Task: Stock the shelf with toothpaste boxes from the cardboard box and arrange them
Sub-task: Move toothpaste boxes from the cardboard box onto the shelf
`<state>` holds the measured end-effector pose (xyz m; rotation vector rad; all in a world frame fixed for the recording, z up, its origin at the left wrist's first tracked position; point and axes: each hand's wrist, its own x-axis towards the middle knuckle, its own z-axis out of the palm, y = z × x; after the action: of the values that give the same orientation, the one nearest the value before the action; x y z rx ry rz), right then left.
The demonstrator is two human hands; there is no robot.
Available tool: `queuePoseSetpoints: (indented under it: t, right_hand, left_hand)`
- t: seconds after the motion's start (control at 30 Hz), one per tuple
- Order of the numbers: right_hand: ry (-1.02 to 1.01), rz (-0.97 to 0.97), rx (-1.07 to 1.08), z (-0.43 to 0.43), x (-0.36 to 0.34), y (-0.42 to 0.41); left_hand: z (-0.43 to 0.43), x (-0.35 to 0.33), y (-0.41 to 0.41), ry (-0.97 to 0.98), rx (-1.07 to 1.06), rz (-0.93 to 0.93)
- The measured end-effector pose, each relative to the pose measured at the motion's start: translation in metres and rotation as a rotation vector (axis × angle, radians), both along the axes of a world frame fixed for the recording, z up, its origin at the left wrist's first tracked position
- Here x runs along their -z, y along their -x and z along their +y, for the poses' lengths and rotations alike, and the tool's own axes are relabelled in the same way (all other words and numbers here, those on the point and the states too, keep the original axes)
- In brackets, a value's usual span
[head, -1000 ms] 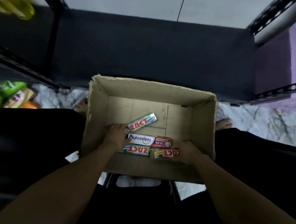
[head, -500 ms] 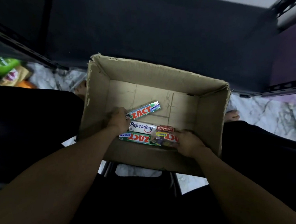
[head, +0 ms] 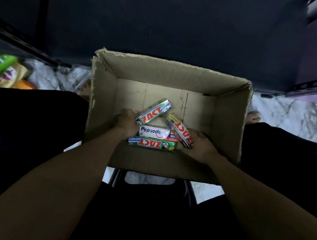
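An open cardboard box (head: 227,123) sits on the floor between my knees. Inside it my left hand (head: 127,122) grips the near end of a silver-green Zact Whitening box (head: 154,113), which angles up to the right. My right hand (head: 200,146) holds the near end of a Zact Smokers box (head: 180,130), tilted up and pointing away to the left. Flat on the box floor lie a white Pepsodent box (head: 154,133) and a green Zact Whitening box (head: 151,143). The dark shelf (head: 168,28) stands behind the cardboard box.
Metal shelf rails run at the left (head: 20,43) and right (head: 310,85). Green and orange packets (head: 7,71) lie at the far left on the marble floor (head: 282,115). A dark stool (head: 150,185) shows below the cardboard box.
My right hand has lifted the Zact Smokers box from flat at the front and swung it upright toward the middle. The view has tilted down. My left hand keeps its grip.
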<state>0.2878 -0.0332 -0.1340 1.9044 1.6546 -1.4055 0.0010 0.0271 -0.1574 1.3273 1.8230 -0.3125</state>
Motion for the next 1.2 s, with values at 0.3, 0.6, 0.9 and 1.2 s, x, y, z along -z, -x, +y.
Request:
queuePoseSetpoints:
  t: [0.3, 0.6, 0.9, 1.2]
  right_hand:
    - [0.052, -0.092, -0.020, 0.001, -0.002, -0.009]
    - [-0.132, -0.013, 0.062, 0.023, -0.062, -0.007]
    - [-0.497, 0.036, -0.033, 0.068, -0.186, 0.014]
    - [-0.935, 0.148, -0.102, 0.072, -0.377, 0.023]
  left_hand:
    - [-0.004, -0.004, -0.001, -0.122, 0.090, -0.059]
    - [0.014, -0.062, -0.012, -0.248, 0.048, -0.194]
    - [0.052, -0.218, -0.001, -0.561, 0.076, -0.271]
    - [0.037, -0.421, 0.014, -0.997, 0.244, -0.385]
